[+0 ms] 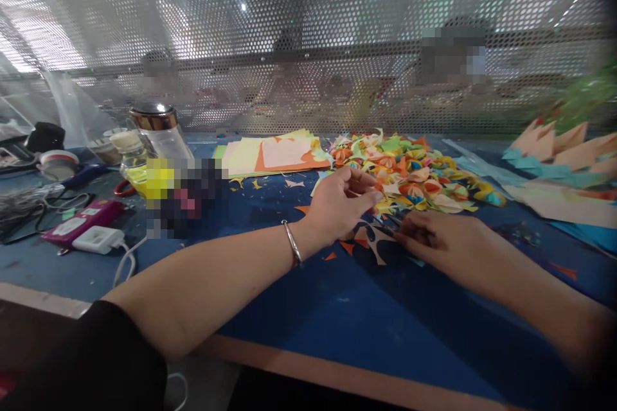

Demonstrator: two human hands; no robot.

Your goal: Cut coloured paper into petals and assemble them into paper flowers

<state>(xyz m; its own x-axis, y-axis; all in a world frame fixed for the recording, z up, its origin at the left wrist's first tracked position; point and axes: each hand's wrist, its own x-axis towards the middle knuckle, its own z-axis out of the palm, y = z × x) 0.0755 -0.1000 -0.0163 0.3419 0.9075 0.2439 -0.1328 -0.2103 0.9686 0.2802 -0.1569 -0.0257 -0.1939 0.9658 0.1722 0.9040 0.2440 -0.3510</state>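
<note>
My left hand hovers over the blue table top, fingers pinched together at the near edge of a heap of colourful folded paper pieces; a small orange-and-cream piece seems caught at its fingertips. A silver bangle circles that wrist. My right hand rests flat on the table just beside it, fingers pressing down on a cut paper shape with orange scraps around it. What lies under the right fingers is partly hidden.
A stack of flat coloured paper sheets lies behind the hands. A glass jar with a metal lid, a pink device and a white charger stand at left. More paper sheets lie at right. A perforated metal screen closes the back.
</note>
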